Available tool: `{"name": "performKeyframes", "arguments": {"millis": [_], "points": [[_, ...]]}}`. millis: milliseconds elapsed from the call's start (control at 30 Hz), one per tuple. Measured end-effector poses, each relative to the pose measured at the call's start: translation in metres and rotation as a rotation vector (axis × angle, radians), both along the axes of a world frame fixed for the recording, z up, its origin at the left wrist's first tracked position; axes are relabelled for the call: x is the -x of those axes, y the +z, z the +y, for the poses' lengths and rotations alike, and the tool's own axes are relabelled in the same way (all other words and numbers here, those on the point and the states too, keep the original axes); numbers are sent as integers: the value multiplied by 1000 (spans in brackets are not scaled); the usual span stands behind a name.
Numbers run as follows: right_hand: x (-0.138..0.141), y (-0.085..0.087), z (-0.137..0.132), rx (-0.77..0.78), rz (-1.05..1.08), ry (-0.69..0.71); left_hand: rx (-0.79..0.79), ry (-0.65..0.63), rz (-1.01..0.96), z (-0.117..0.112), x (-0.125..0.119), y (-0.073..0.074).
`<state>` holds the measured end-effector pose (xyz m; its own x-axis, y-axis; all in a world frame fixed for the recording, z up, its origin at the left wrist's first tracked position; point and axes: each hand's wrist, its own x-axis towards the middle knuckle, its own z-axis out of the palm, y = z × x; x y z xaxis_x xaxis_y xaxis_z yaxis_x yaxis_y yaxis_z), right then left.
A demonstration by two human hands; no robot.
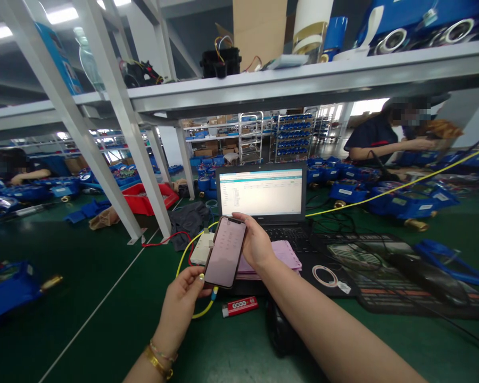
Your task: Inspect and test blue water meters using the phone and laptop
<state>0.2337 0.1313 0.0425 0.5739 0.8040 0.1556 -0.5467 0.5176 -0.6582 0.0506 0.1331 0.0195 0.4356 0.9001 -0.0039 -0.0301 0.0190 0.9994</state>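
A smartphone (pixel 225 252) with a lit screen is tilted up in front of the open laptop (pixel 262 191). My right hand (pixel 258 242) grips it from the right side, its fingers behind the upper edge. At the lower left corner of the phone, my left hand (pixel 186 290) is closed, with thumb and fingers on the edge. A small yellowish spot shows at the left thumb tip; I cannot make out what it is. Pink papers (pixel 285 256) lie on the laptop under my right hand. A pale box (pixel 203 249) is partly behind the phone.
A red lighter (pixel 239 307) and a black mouse (pixel 278 327) lie nearby. A yellow cable (pixel 367 201) crosses the green bench. Blue housings (pixel 399 202), a red tray (pixel 149 198) and a coiled ring (pixel 325 276) stand around. A shelf (pixel 239 88) runs overhead. Co-workers sit left and right.
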Motion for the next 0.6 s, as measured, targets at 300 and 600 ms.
{"name": "performKeyframes", "arguments": {"millis": [300, 600], "points": [[2, 5, -4, 13, -29, 63, 133, 42, -58, -1, -1, -1], [1, 2, -2, 26, -95, 59, 111, 23, -62, -3, 0, 0]]}}
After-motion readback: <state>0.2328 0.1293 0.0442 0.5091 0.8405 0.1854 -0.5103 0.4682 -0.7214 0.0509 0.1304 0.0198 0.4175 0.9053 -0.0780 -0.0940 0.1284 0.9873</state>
